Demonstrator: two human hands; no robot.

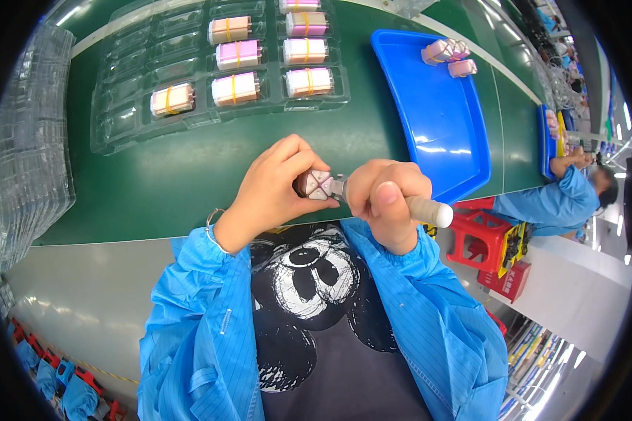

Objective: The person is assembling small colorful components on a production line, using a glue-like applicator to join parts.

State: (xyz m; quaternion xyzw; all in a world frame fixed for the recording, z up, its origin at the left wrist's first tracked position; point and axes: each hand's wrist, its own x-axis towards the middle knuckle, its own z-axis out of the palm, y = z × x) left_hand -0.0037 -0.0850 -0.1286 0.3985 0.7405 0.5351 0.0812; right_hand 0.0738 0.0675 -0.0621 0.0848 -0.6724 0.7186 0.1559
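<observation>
My left hand [263, 189] is closed round a small block [317, 184] whose end, turned up toward me, shows pale wedge-shaped segments parted by a dark cross. In my right hand [386, 191] is a hand tool with a beige, white-tipped handle [430, 210]. Its flat metal end [338, 187] reaches the right side of the block; whether it touches or grips an edge I cannot tell. Both hands are above the near part of the green table [189, 168]. Fingers hide most of the block's sides and the middle of the tool.
Beyond my hands, a clear plastic tray [123, 126] holds several pink and cream blocks [235, 89] with yellow bands. Right of it, a blue bin [442, 133] carries a few blocks. Stacked clear trays [31, 140] stand at left. A co-worker's blue sleeve [551, 207] and red stool [470, 235] are at right.
</observation>
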